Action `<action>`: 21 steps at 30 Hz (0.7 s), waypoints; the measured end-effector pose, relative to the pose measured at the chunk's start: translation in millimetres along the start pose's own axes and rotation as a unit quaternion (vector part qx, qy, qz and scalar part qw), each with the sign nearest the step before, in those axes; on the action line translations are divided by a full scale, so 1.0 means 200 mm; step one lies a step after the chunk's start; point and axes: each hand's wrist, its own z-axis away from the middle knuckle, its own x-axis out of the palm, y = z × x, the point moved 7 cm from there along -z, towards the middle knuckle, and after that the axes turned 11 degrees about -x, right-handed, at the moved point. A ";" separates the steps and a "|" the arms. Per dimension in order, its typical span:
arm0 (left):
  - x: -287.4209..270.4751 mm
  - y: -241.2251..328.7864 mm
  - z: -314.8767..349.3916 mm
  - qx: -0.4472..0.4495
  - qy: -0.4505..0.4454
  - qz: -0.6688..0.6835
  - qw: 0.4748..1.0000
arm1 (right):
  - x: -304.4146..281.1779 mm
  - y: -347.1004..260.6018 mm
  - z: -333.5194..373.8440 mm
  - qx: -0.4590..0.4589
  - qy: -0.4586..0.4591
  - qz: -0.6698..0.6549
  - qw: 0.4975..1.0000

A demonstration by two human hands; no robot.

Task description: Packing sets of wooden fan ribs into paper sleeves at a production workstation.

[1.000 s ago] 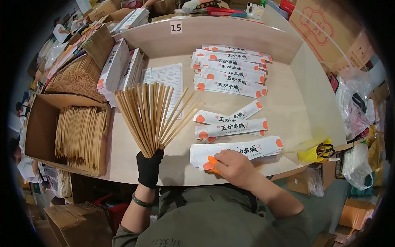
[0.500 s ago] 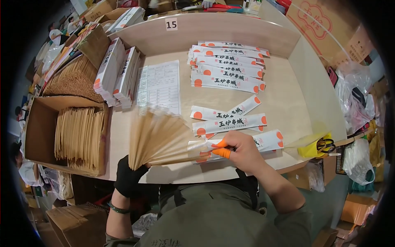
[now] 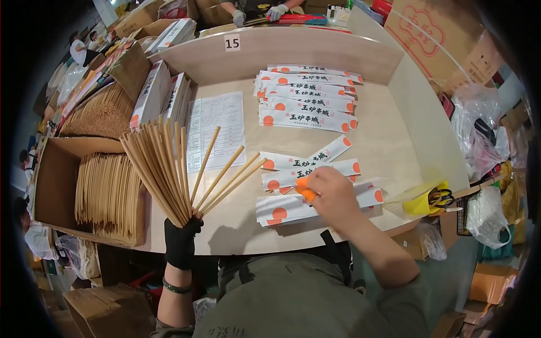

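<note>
My left hand (image 3: 183, 239), in a black glove, is closed round the lower ends of a fanned bundle of wooden chopsticks (image 3: 160, 174), whose tips spread upward over the table's left part. My right hand (image 3: 332, 194), with orange finger covers, is closed over white paper sleeves with orange dots; whether it pinches one is hidden. Just below and around it lies the nearest pile of sleeves (image 3: 276, 209). Beyond the hand, more sleeves (image 3: 282, 160) lie crossed over one another. A larger group of overlapping sleeves (image 3: 304, 119) lies farther back.
An open cardboard box (image 3: 56, 186) packed with chopsticks stands at the left, with sleeve stacks (image 3: 151, 93) behind it. A printed sheet (image 3: 222, 127) lies on the table. Scissors (image 3: 440, 197) sit in a yellow holder at the right edge. A co-worker's gloved hands (image 3: 276, 12) show beyond the back panel.
The chopstick fan has swung upright and left, away from the sleeves, and spread apart. My right hand has moved slightly up, off the chopstick ends. A co-worker's gloved hands have come into view.
</note>
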 end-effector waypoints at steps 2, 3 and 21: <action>-0.01 0.01 0.00 -0.002 0.040 -0.061 0.997 | 0.05 -0.13 0.03 -0.150 -0.030 0.150 0.977; -0.03 0.01 0.00 -0.005 0.078 -0.124 0.989 | 0.10 -0.15 0.08 -0.151 -0.032 0.149 0.977; -0.03 0.04 0.05 0.050 0.011 -0.343 0.938 | 0.19 0.09 0.19 0.219 -0.064 -0.291 0.929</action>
